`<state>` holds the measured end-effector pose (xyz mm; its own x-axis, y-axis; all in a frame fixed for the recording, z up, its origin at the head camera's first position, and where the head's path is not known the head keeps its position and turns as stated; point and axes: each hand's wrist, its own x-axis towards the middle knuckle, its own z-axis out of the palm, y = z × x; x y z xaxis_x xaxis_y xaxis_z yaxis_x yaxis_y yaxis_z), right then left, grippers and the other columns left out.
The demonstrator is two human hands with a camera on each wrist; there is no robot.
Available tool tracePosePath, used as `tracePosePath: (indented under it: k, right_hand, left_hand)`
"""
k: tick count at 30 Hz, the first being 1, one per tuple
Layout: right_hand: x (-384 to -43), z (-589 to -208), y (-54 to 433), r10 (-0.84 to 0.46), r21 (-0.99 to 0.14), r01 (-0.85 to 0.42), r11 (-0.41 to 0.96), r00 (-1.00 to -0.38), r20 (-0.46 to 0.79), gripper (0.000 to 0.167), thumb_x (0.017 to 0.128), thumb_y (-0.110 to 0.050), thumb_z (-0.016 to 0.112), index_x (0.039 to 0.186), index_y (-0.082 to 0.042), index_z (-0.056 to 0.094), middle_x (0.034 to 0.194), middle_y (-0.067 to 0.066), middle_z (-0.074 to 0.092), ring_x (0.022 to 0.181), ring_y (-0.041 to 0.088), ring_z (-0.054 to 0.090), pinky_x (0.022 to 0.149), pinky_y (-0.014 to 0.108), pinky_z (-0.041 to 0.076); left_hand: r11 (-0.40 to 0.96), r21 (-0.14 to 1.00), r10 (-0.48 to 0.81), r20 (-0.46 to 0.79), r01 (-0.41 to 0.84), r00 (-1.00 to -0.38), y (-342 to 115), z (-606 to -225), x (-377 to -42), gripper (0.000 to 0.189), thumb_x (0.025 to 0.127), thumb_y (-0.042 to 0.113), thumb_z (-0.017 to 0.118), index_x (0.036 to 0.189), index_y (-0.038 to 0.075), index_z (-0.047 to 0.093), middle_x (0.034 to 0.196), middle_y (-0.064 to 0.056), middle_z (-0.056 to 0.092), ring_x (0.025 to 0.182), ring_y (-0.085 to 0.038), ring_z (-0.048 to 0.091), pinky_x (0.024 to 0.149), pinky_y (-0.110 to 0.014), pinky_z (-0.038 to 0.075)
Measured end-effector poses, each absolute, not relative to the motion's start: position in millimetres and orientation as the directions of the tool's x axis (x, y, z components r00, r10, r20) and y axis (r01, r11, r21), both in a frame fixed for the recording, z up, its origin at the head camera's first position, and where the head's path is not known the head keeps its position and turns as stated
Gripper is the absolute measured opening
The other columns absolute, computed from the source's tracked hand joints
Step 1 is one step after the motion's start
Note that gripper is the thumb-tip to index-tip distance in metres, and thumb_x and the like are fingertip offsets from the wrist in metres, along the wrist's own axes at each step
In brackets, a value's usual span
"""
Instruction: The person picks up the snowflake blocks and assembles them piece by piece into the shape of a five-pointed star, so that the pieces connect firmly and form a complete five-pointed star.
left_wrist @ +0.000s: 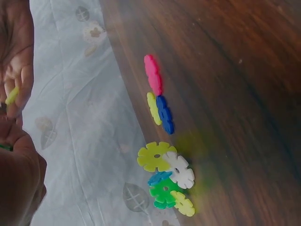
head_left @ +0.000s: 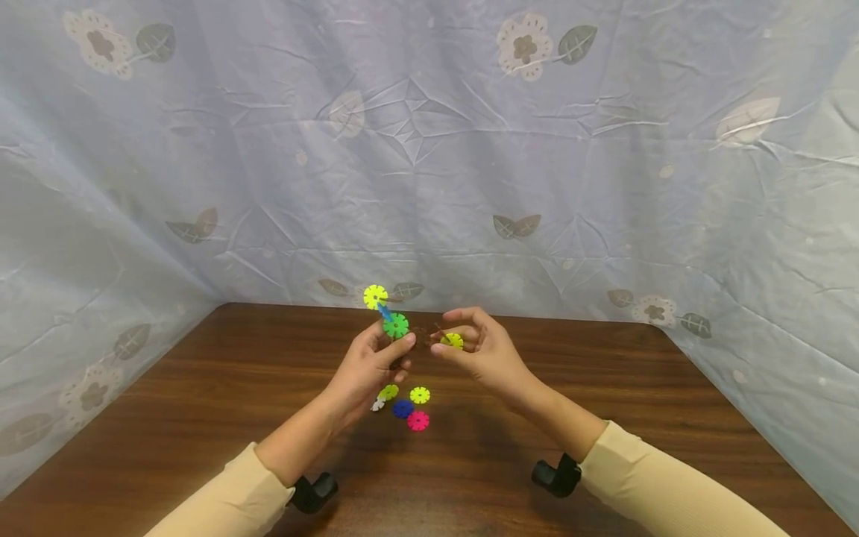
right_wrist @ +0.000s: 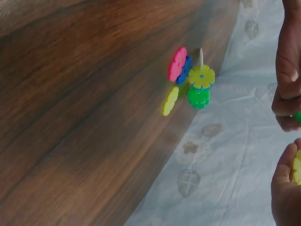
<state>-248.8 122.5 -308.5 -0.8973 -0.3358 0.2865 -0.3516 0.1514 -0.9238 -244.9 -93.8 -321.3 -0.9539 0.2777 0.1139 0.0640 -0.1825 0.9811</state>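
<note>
My left hand (head_left: 365, 369) pinches a small chain of notched plastic discs between thumb and fingers. A green disc (head_left: 396, 325) sits at the thumb, a blue disc (head_left: 385, 311) stands edge-on above it, and a yellow disc (head_left: 375, 297) tops the chain. Facing it, my right hand (head_left: 493, 358) pinches a yellow disc (head_left: 453, 341). Dark brown disc shapes (head_left: 421, 338) show faintly in the narrow gap between the hands; which hand holds them I cannot tell. In the right wrist view the held yellow disc (right_wrist: 297, 167) is cut off by the frame's edge.
Below the hands, a pink disc (head_left: 418, 421), a dark blue disc (head_left: 403, 409) and a yellow disc (head_left: 420, 394) lie on the wooden table (head_left: 570, 418). Beside them a white disc (left_wrist: 179, 170) and green disc (left_wrist: 163, 190) belong to a cluster. A patterned curtain (head_left: 456, 164) hangs behind.
</note>
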Motion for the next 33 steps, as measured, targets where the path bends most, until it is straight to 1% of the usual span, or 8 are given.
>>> tracePosePath:
  k: [1,3,5,8,12,16,20,33]
  right_hand:
    - [-249.2,-308.9,122.0,-0.337,-0.923,-0.352,0.156,-0.897,0.285,0.051,0.097,-0.011,0.076,0.140,-0.005,0.049,0.099,0.009,0.074,0.061,0.005,0.040,0.064,0.023,0.040]
    - [-249.8,-309.7,120.3,-0.337,-0.924,-0.349,0.157,-0.898,0.281,0.052,0.096,-0.012,0.076,0.140,-0.004,0.049,0.093,-0.001,0.071,0.057,0.005,0.034,0.060,0.022,0.038]
    - [-250.0,-310.2,119.0,-0.335,-0.923,-0.347,0.165,-0.900,0.278,0.051,0.096,-0.012,0.076,0.140,-0.004,0.050,0.087,-0.003,0.065,0.055,0.007,0.028,0.056,0.022,0.033]
    - [-249.6,-309.7,117.0,-0.332,-0.924,-0.344,0.169,-0.902,0.275,0.052,0.096,-0.012,0.077,0.141,-0.006,0.052,0.105,0.006,0.077,0.065,0.003,0.051,0.066,0.022,0.044]
    - [-249.3,-308.2,116.1,-0.333,-0.920,-0.348,0.179,-0.902,0.276,0.054,0.096,-0.013,0.077,0.144,-0.006,0.052,0.127,0.019,0.075,0.101,0.013,0.072,0.087,0.029,0.053]
    - [-249.3,-307.7,117.3,-0.347,-0.919,-0.350,0.181,-0.897,0.273,0.053,0.097,-0.014,0.076,0.144,-0.005,0.053,0.134,0.022,0.071,0.112,0.024,0.073,0.095,0.035,0.057]
    - [-248.8,-309.7,119.0,-0.356,-0.924,-0.345,0.167,-0.895,0.270,0.050,0.097,-0.011,0.075,0.142,-0.003,0.054,0.138,0.023,0.068,0.121,0.027,0.072,0.103,0.040,0.057]
    - [-253.9,-309.1,122.4,-0.406,-0.915,-0.354,0.194,-0.878,0.253,0.047,0.101,-0.019,0.071,0.144,-0.006,0.056,0.143,0.016,0.064,0.124,0.033,0.069,0.105,0.045,0.057]
  left_hand:
    - [-0.182,0.981,0.277,0.116,0.066,-0.954,-94.1,-321.7,-245.0,0.007,0.109,0.018,0.058,0.110,0.015,0.052,0.091,0.003,0.054,0.075,-0.010,0.053,0.062,-0.018,0.045]
    - [-0.185,0.980,0.277,0.118,0.068,-0.954,-94.5,-322.4,-245.3,0.007,0.108,0.018,0.058,0.110,0.014,0.052,0.092,0.003,0.054,0.075,-0.010,0.053,0.062,-0.018,0.045]
    - [-0.191,0.979,0.271,0.118,0.066,-0.955,-94.8,-322.8,-245.6,0.007,0.108,0.017,0.058,0.110,0.014,0.052,0.093,0.003,0.054,0.075,-0.009,0.052,0.062,-0.018,0.045]
    - [-0.193,0.979,0.264,0.112,0.061,-0.958,-96.3,-323.7,-246.2,0.007,0.108,0.017,0.059,0.109,0.014,0.053,0.093,0.003,0.055,0.076,-0.009,0.053,0.062,-0.018,0.045]
    - [-0.194,0.979,0.260,0.106,0.056,-0.960,-97.0,-323.5,-248.1,0.006,0.108,0.017,0.059,0.108,0.016,0.053,0.094,0.005,0.055,0.078,-0.009,0.053,0.064,-0.018,0.045]
    - [-0.192,0.980,0.266,0.094,0.043,-0.959,-97.9,-322.7,-249.0,0.006,0.107,0.017,0.060,0.108,0.017,0.054,0.094,0.006,0.055,0.079,-0.009,0.053,0.064,-0.018,0.045]
    - [-0.183,0.982,0.286,0.085,0.033,-0.955,-99.6,-323.7,-248.5,0.008,0.107,0.018,0.061,0.107,0.015,0.054,0.092,0.004,0.055,0.078,-0.009,0.053,0.064,-0.018,0.046]
    - [-0.196,0.980,0.241,0.088,0.040,-0.967,-94.1,-324.1,-250.4,0.006,0.107,0.018,0.061,0.107,0.015,0.056,0.093,0.005,0.057,0.076,-0.009,0.054,0.062,-0.017,0.045]
